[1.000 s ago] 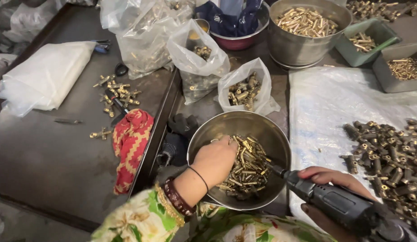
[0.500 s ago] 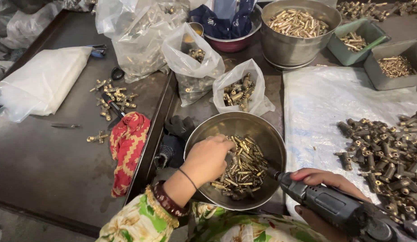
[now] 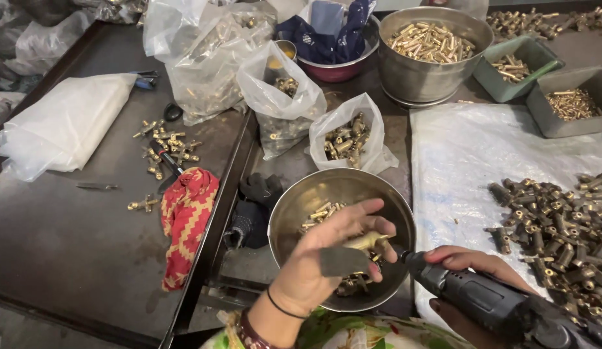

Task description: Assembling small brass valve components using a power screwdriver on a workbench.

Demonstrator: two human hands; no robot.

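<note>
My left hand pinches a small brass fitting between thumb and fingertips, raised just above the steel bowl at the near edge of the bench; my right hand is wrapped tight around a black rotary tool, its tip almost touching the fitting.

The fitting is small and held only at its end. In my judgement the tool's tip could skid off the rounded brass and catch a fingertip, because the fingers sit right beside the point of contact. A loose pinch could also let the piece spin or drop back among the others.

Under the hand, the bowl holds a shallow heap of like brass pieces. Behind it an open plastic bag shows more fittings, and another bag beside it holds some too. Further back a large steel pot is filled with brass tubes, a red-rimmed bowl holds blue cloth, and a green tray and a grey tray each carry brass parts. To the right, a pile of darker fittings lies on a plastic sheet. To the left sit dark gloves, a red patterned cloth and scattered brass pieces.
</note>
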